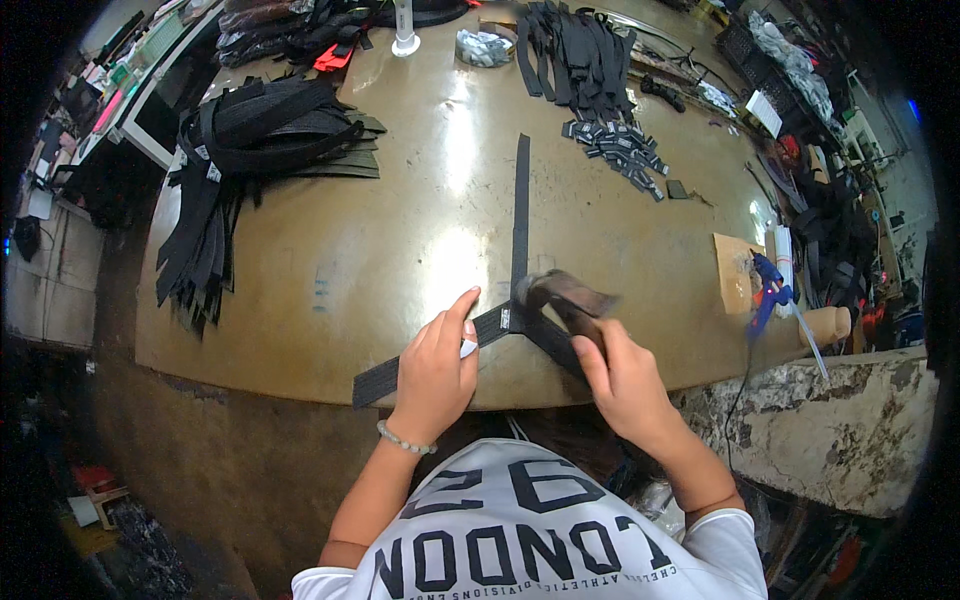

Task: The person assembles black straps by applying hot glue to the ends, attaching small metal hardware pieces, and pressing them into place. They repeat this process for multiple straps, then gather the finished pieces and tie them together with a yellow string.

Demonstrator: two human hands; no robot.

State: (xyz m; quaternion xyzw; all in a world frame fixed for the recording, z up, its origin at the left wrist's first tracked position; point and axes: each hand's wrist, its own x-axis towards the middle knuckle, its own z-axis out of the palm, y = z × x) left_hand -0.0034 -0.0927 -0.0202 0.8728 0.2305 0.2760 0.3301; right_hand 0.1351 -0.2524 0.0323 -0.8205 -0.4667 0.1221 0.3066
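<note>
My left hand (437, 368) presses flat on a black webbing strap (425, 358) that lies near the front edge of the brown worktable (370, 230), index finger stretched toward the strap joint. My right hand (622, 380) grips the wooden handle of a hammer (565, 296), whose blurred head hovers just over the point where a long upright strap (520, 215) meets the other straps. A small white tag sits at that joint.
A big heap of black straps (250, 150) lies at the left back, another bundle (580, 55) at the back right with several small black pieces (620, 150) below it. A blue glue gun (768, 290) and cardboard piece (735, 270) rest at the right edge.
</note>
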